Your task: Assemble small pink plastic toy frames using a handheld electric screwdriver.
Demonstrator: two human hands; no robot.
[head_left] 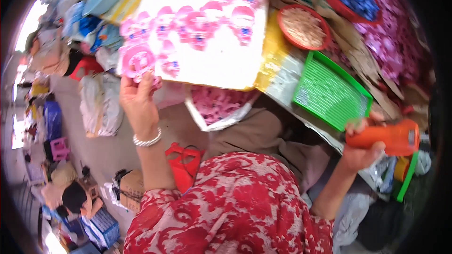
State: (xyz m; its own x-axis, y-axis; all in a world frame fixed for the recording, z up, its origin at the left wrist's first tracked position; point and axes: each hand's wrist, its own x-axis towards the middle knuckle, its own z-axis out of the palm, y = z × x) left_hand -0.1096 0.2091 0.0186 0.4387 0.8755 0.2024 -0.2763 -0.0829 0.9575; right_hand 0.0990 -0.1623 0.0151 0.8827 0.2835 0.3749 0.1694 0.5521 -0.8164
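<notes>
My left hand pinches a pink plastic part by its lower edge, at the near left corner of a bright white board. Several similar pink parts with small blue spots lie across that board; glare washes out their detail. Off to the right, the fingers of my right hand wrap round an orange handheld power tool, apart from the board. Its working tip is hidden. Just beyond that hand lies a green ribbed tray.
A red bowl of beige pieces and a red tub of blue pieces stand at the far right, beside heaped pink parts. Below the board hangs a white-edged bag of pink pieces. Other people sit at the left.
</notes>
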